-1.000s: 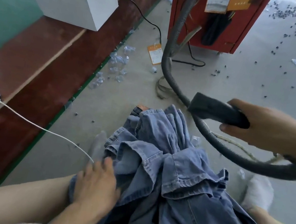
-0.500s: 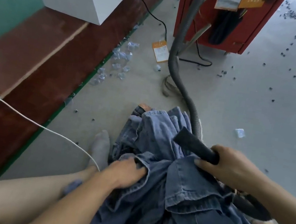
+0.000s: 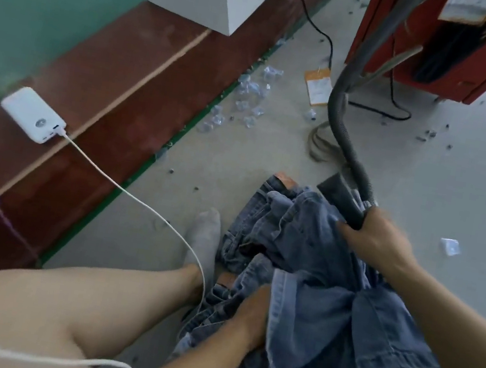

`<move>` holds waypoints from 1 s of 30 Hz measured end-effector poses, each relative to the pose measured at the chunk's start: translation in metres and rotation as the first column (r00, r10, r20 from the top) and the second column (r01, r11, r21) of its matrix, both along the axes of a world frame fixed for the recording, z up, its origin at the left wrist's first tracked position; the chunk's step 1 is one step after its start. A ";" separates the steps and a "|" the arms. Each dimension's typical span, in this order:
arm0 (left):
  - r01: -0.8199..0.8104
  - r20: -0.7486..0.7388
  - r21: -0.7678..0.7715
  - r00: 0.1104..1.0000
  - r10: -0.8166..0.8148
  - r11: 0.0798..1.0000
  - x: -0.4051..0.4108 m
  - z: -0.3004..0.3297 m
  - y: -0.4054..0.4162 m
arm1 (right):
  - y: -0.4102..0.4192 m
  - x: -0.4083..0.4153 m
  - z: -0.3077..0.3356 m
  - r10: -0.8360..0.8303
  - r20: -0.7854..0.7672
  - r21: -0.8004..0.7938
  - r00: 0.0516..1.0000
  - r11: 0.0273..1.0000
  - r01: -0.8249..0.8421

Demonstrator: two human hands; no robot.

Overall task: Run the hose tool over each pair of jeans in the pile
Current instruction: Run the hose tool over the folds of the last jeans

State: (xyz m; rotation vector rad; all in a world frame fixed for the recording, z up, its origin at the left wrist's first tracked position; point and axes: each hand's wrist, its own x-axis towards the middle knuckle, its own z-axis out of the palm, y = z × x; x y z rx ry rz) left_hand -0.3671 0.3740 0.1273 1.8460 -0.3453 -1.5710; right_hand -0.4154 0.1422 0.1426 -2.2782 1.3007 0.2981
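Right hand [image 3: 376, 236], gripping hose tool [image 3: 342, 201], now pushed farther up the jeans [image 3: 319, 259]; left hand [image 3: 252, 316], slid lower, grip hidden under denim. Pass underway.

We're down on the grey concrete floor [image 3: 422, 212], where the pile of jeans [image 3: 305, 241] sits. Scattered on it we see clear plastic scraps [image 3: 250, 89], an orange tag [image 3: 318, 86] and a black cable [image 3: 377, 109].

Light: soft, even daylight | shadows: faint | blur: slight (motion) | edges: wide-angle bowing
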 end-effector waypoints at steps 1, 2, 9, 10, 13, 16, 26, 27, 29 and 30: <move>-0.249 -0.039 0.099 0.966 0.254 0.963 0.002 -0.011 -0.003 | 0.003 -0.002 -0.002 0.007 0.004 -0.023 1.000 1.000 -0.007; -0.390 0.020 0.222 0.918 0.395 0.894 0.007 -0.017 -0.009 | 0.004 -0.004 -0.002 0.013 0.010 -0.045 1.000 0.999 -0.012; -0.031 0.366 0.144 0.930 -0.024 0.989 0.028 -0.043 -0.045 | 0.006 -0.016 0.019 0.000 0.060 -0.067 0.998 0.998 0.004; -0.041 0.226 0.117 0.974 0.014 0.992 0.028 -0.043 -0.047 | 0.005 -0.016 0.022 -0.004 0.063 -0.069 0.998 0.998 0.008; -0.078 0.026 0.170 0.997 0.075 0.982 0.022 -0.051 -0.039 | 0.005 -0.020 0.028 -0.027 0.071 -0.070 0.997 0.997 0.032; -0.259 0.412 0.234 0.900 0.145 0.937 -0.008 -0.043 -0.028 | 0.005 -0.022 0.030 -0.030 0.078 -0.072 0.996 0.997 0.036; 0.311 0.830 -0.128 0.554 -0.070 0.942 -0.120 0.028 0.004 | -0.010 -0.037 0.068 0.324 0.068 -0.056 0.944 0.946 -0.320; 0.338 0.821 -0.095 0.559 -0.119 0.936 -0.120 0.027 0.008 | -0.015 -0.039 0.076 0.401 0.062 -0.081 0.914 0.915 -0.396; 0.326 0.826 -0.021 0.538 -0.167 0.945 -0.115 0.027 0.015 | -0.027 -0.040 0.096 0.536 -0.008 -0.119 0.844 0.838 -0.533; 0.330 0.846 0.009 0.501 -0.183 0.944 -0.114 0.027 0.017 | -0.034 -0.039 0.106 0.577 -0.040 -0.116 0.816 0.808 -0.578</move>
